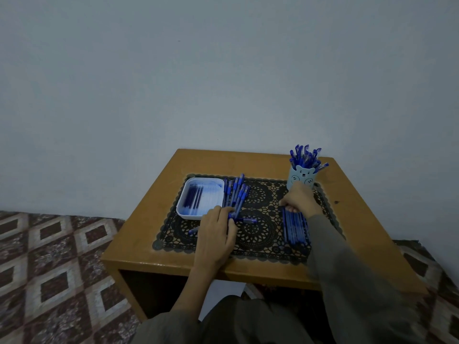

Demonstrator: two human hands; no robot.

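You were mid-sort. Your left hand (pixel 215 235) lay over the capped pens (pixel 235 193) at ten o'clock on the mat (pixel 260 194), beside the tray (pixel 188 215); I cannot tell whether it pinched one. Your right hand (pixel 298 199) curled round the top ends of the pen row (pixel 295 230) at four o'clock. The next move, I judge, called for lifting one pen free without scattering the rest. No writing was legible; the cup (pixel 301 178) at one o'clock showed only a bear face.

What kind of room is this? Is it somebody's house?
Probably a room at home: a low wooden table stands on a patterned floor against a plain wall, and a bear-faced pen cup sits on it.
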